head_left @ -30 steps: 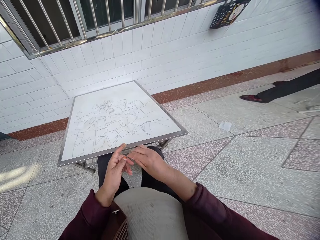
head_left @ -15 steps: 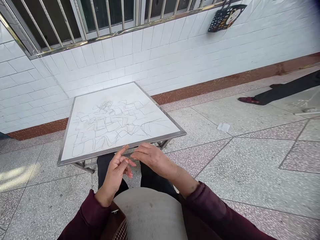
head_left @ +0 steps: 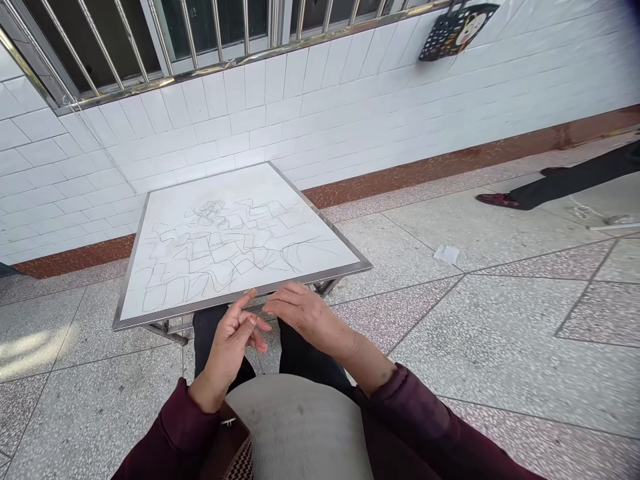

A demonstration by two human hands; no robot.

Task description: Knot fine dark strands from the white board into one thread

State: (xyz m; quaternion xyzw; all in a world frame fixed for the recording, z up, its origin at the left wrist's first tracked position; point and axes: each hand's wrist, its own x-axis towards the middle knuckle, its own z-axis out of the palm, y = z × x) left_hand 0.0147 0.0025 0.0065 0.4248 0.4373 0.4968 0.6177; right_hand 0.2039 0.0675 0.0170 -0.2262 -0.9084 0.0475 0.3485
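The person is sitting close to a low square tabletop (head_left: 260, 187), with knees in dark trousers (head_left: 300, 353) reaching under its near edge, which is probably why both hands are meeting just in front of that edge, over the lap. The left hand (head_left: 233, 337) is turning palm inward, half curled, thumb pointing up and fingers bending loosely toward it; whether it is pinching anything is too small to tell. The right hand (head_left: 307, 317) is lying palm down, fingers stretching toward the left hand's fingertips and almost touching them, with nothing visible in its grasp. The tabletop is looking smooth, white and matte, framed by a thin grey metal rim and covered in loose, angular pencil scribbles (head_left: 225, 250); steel tube legs (head_left: 165, 330) are showing beneath it. Maroon sleeves (head_left: 175, 433) are covering both forearms. The speckled terrazzo floor (head_left: 500, 320) is shining in places, and a scrap of paper (head_left: 447, 253) is lying on it. Behind, a glossy white tiled wall (head_left: 350, 113) is running under window bars (head_left: 200, 33), a dotted bag (head_left: 457, 27) is hanging, and another person's shoe (head_left: 500, 199) is showing at far right.
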